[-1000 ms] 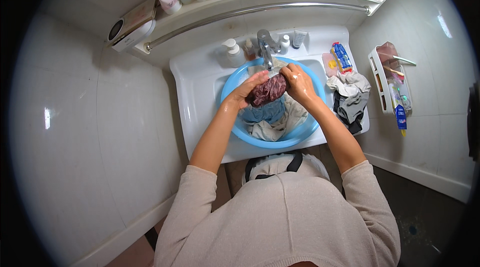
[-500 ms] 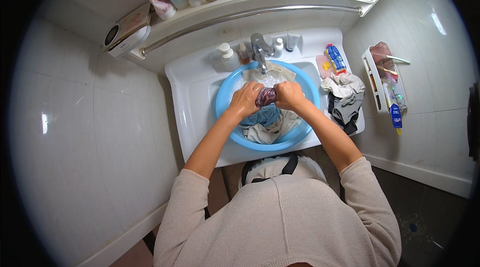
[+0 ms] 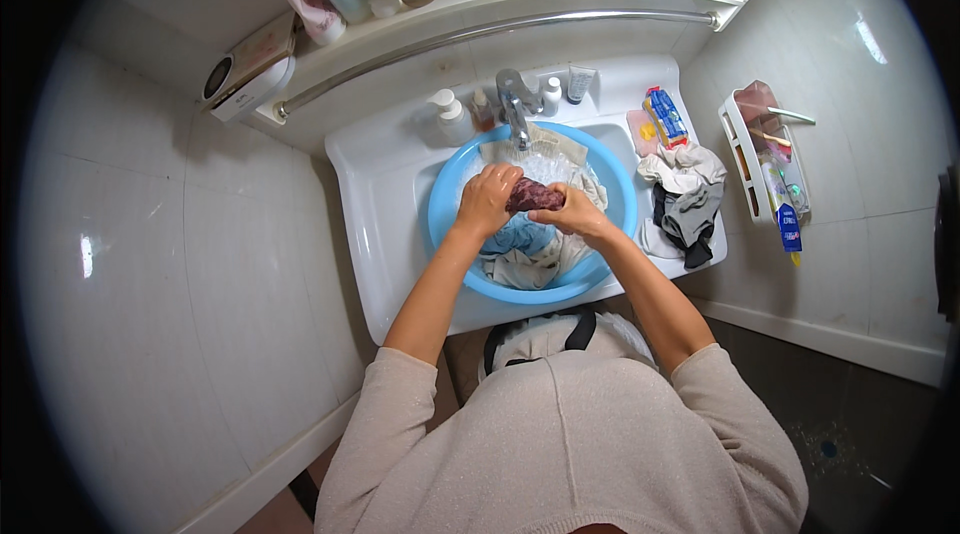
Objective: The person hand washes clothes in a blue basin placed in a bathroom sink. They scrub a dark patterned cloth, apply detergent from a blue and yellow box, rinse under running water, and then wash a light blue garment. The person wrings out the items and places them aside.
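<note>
A wet, dark reddish-purple patterned cloth point(image 3: 535, 196) is bunched between my two hands above a light blue basin point(image 3: 446, 252). My left hand point(image 3: 489, 198) is wrapped round its left end. At the other end my right hand point(image 3: 580, 214) grips it, thumb toward the middle of the cloth. Below, a blue cloth point(image 3: 517, 236) and a whitish cloth point(image 3: 522, 270) lie in the basin. A beige cloth point(image 3: 553, 146) rests at its far side, by sudsy water. The metal faucet point(image 3: 517, 104) reaches over the far rim.
The basin sits in a white sink point(image 3: 385, 204). On the right ledge lie a heap of white, grey and black clothes point(image 3: 686, 196) and a blue-yellow packet point(image 3: 665, 117). A pump bottle point(image 3: 452, 117) stands behind. A metal rail point(image 3: 500, 26) and a wall-mounted toothbrush holder point(image 3: 752, 159) border the sink.
My right hand has turned and lowered slightly, its grip looser with the thumb now showing. More of the purple cloth shows between my hands. The view has shifted a little.
</note>
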The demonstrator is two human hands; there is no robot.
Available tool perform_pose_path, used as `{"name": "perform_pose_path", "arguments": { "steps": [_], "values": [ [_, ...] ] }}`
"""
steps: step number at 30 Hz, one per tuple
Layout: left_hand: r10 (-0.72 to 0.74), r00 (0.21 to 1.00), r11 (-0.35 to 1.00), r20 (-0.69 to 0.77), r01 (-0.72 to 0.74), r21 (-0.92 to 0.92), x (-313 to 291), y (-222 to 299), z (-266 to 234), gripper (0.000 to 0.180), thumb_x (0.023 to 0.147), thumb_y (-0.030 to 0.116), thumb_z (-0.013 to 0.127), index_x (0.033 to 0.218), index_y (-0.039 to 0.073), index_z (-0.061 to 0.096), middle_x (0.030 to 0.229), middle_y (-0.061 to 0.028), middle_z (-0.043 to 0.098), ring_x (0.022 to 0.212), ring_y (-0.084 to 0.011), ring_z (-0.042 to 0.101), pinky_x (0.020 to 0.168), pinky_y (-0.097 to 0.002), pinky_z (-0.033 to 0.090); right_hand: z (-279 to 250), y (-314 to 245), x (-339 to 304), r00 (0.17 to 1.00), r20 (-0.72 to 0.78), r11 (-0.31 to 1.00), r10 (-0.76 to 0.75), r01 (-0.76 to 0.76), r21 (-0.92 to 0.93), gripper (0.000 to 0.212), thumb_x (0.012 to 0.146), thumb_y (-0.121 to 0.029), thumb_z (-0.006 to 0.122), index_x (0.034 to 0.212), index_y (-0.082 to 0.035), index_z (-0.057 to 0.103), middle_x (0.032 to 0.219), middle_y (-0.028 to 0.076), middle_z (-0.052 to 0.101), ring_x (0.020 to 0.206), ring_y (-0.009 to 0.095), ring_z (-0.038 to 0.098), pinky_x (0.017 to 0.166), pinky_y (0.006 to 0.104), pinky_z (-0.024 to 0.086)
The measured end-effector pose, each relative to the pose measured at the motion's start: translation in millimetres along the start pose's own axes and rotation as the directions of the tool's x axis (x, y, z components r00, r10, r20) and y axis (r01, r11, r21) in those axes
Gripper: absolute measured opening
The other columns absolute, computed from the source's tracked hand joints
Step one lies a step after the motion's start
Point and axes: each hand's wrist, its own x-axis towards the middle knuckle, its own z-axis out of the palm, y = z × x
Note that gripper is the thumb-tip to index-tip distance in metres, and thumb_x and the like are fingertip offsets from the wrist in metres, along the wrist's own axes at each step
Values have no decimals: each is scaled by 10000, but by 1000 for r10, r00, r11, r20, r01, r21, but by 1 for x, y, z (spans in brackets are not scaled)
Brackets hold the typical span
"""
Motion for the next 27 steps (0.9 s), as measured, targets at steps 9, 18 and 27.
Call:
{"name": "perform_pose_path", "arguments": {
  "steps": [9, 18, 27],
  "values": [
    [-262, 958, 890, 115, 286, -356, -7, 29, 17, 758, 588, 251, 798, 1218, 62, 421, 1222, -145, 439, 1143, -342, 435, 935, -396, 394, 0, -34, 18, 947, -300, 814, -117, 265, 517, 254, 834, -262, 657, 928, -36, 589, 810, 20, 599, 723, 107, 560, 693, 255, 455],
    [-144, 622, -567, 770, 586, -579, -10, 43, -10, 893, 781, 772, 317, 1371, 101, 314, 1381, -117, 352, 1245, -274, 396, 970, -469, 396, 27, -60, -12, 713, -34, 693, -700, 668, -270, 135, 705, -56, 655, 770, -6, 548, 724, 76, 575, 677, 169, 574, 631, 295, 460],
    [-320, 709, -751, 628, 214, -624, -7, 65, -23, 855, 794, 674, 483, 1205, -75, 461, 1044, -174, 595, 939, -199, 595, 845, -342, 490, 54, -64, -39, 694, 233, 691, -681, 714, -110, 124, 705, -90, 658, 689, -17, 559, 685, 90, 588, 659, 184, 576, 657, 308, 455]
  ]
}}
